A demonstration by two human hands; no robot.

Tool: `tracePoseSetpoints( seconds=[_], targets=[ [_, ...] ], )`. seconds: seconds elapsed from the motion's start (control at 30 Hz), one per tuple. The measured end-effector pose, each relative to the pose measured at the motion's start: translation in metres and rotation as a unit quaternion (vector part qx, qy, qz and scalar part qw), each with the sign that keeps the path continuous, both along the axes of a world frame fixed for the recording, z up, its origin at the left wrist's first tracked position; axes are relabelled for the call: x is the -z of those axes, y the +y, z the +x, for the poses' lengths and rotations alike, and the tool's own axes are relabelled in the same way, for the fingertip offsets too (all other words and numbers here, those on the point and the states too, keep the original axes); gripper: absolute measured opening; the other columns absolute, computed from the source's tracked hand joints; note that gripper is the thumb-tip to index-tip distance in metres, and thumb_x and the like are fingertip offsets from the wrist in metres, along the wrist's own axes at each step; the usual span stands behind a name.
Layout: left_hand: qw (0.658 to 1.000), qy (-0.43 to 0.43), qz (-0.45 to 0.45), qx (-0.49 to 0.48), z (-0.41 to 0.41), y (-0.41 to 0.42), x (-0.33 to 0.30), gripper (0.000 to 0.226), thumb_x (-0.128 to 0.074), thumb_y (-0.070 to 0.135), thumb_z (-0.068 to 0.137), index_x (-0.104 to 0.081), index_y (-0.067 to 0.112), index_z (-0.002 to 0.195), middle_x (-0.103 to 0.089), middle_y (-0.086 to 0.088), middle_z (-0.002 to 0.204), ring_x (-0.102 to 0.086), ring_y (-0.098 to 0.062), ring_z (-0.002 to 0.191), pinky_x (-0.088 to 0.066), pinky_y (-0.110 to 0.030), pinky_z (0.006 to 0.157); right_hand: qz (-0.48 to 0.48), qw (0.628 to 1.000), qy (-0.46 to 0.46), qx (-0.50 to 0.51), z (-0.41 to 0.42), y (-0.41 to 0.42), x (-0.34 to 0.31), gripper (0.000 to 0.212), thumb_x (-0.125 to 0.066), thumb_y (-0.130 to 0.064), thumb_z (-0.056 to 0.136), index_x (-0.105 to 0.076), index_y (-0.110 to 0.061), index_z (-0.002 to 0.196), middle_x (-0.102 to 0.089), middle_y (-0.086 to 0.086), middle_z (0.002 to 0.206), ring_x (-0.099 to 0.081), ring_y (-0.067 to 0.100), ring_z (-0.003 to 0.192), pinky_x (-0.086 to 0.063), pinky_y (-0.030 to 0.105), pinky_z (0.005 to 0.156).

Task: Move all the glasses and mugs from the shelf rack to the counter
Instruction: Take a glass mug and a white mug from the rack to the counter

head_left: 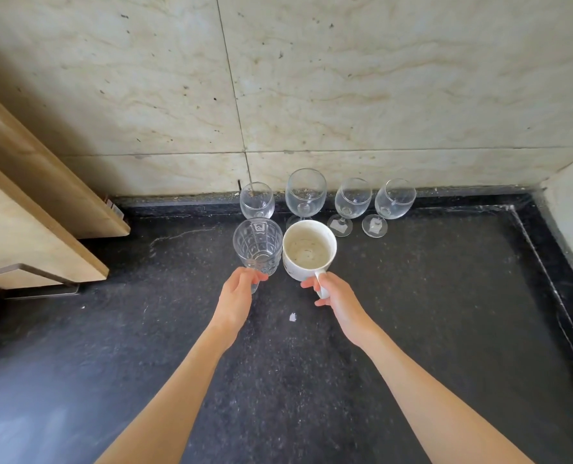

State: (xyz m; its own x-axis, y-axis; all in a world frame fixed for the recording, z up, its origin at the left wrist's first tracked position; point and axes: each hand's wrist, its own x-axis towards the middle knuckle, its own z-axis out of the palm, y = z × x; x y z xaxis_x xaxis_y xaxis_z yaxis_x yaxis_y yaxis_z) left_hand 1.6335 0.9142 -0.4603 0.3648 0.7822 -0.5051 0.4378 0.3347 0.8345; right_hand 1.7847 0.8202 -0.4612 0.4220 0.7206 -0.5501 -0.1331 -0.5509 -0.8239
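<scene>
My left hand (236, 296) grips the base of a clear patterned tumbler (257, 246), held just over the dark counter (412, 313). My right hand (333, 298) holds a white mug (308, 251) by its handle, right beside the tumbler and touching or nearly touching it. Behind them, several clear wine glasses stand upright in a row along the wall: one (257, 199) at the left, a taller one (305, 192), another (352, 199) and the rightmost one (393, 199). The shelf rack is out of view.
A beige tiled wall (345, 95) backs the counter. Wooden cabinet panels (34, 202) jut in at the left. A raised ledge (572, 209) and a groove bound the counter on the right. A small white scrap (292, 317) lies between my wrists.
</scene>
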Motion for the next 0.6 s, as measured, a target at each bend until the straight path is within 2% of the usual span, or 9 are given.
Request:
tracePoseSetpoints(
  seconds=[0.07,0.13,0.2,0.27,0.33,0.4,0.5,0.6],
  targets=[
    [1.000,0.010,-0.012,-0.005,-0.001,0.000,-0.001,0.026,-0.037,0.017,0.089,-0.063,0.014,0.087,-0.058,0.001,0.102,-0.052,-0.014,0.099,-0.032,-0.028,0.083,-0.009,1.000,0.005,0.012,-0.001,0.002,-0.002,0.032,-0.034,-0.015,0.095,-0.049,-0.014,0.067,-0.062,0.004,0.104,-0.053,0.019,0.102,-0.044,0.036,0.087],
    [0.999,0.024,-0.021,-0.012,-0.002,0.001,-0.002,0.022,-0.042,0.020,0.089,-0.064,0.015,0.088,-0.061,0.001,0.101,-0.054,-0.013,0.098,-0.033,-0.027,0.081,-0.030,0.999,-0.018,0.010,-0.001,0.001,-0.004,0.029,-0.036,-0.021,0.095,-0.057,-0.012,0.078,-0.061,0.006,0.107,-0.053,0.020,0.102,-0.044,0.037,0.089],
    [0.999,0.045,-0.013,-0.009,-0.006,0.001,-0.006,0.020,-0.044,0.025,0.090,-0.062,0.015,0.093,-0.062,-0.002,0.105,-0.055,-0.016,0.101,-0.038,-0.030,0.084,-0.046,0.997,-0.061,0.005,-0.001,-0.002,-0.007,0.030,-0.037,-0.028,0.094,-0.059,-0.007,0.095,-0.060,0.010,0.109,-0.055,0.024,0.101,-0.046,0.043,0.094],
    [0.997,0.074,0.009,0.002,-0.012,-0.001,-0.011,0.024,-0.042,0.030,0.093,-0.058,0.015,0.103,-0.058,-0.004,0.113,-0.053,-0.021,0.105,-0.040,-0.034,0.091,-0.044,0.995,-0.090,0.006,0.001,-0.009,-0.012,0.031,-0.037,-0.032,0.092,-0.056,-0.009,0.101,-0.060,0.010,0.108,-0.056,0.024,0.100,-0.046,0.046,0.094],
    [0.993,0.112,0.028,0.009,-0.021,-0.009,-0.018,0.030,-0.038,0.033,0.095,-0.052,0.016,0.115,-0.054,-0.005,0.120,-0.051,-0.023,0.106,-0.038,-0.032,0.088,-0.031,0.993,-0.112,-0.005,0.001,-0.020,-0.019,0.022,-0.038,-0.035,0.092,-0.051,-0.021,0.102,-0.059,0.003,0.115,-0.055,0.010,0.095,-0.046,0.031,0.085],
    [0.990,0.136,0.041,0.025,-0.032,-0.023,-0.028,0.037,-0.037,0.032,0.096,-0.043,0.018,0.129,-0.049,-0.002,0.130,-0.046,-0.018,0.109,-0.034,-0.029,0.088,-0.022,0.984,-0.170,-0.042,0.002,-0.036,-0.028,0.025,-0.039,-0.040,0.092,-0.049,-0.028,0.111,-0.055,-0.001,0.126,-0.052,0.003,0.099,-0.039,0.019,0.082],
    [0.979,0.149,0.111,0.085,-0.049,-0.047,-0.050,0.048,-0.041,0.035,0.095,-0.033,0.019,0.139,-0.039,-0.002,0.143,-0.039,-0.018,0.126,-0.031,-0.028,0.097,0.017,0.938,-0.322,-0.130,0.001,-0.060,-0.052,0.046,-0.041,-0.045,0.091,-0.041,-0.023,0.132,-0.047,-0.004,0.137,-0.044,0.014,0.123,-0.032,0.025,0.094],
    [0.951,0.174,0.230,0.115,-0.065,-0.073,-0.086,0.053,-0.045,0.038,0.093,-0.029,0.022,0.141,-0.032,-0.002,0.149,-0.029,-0.021,0.136,-0.027,-0.037,0.110,0.100,0.873,-0.442,-0.179,-0.007,-0.079,-0.087,0.042,-0.046,-0.041,0.089,-0.045,-0.020,0.125,-0.055,0.002,0.128,-0.046,0.020,0.118,-0.036,0.031,0.093]
  ],
)
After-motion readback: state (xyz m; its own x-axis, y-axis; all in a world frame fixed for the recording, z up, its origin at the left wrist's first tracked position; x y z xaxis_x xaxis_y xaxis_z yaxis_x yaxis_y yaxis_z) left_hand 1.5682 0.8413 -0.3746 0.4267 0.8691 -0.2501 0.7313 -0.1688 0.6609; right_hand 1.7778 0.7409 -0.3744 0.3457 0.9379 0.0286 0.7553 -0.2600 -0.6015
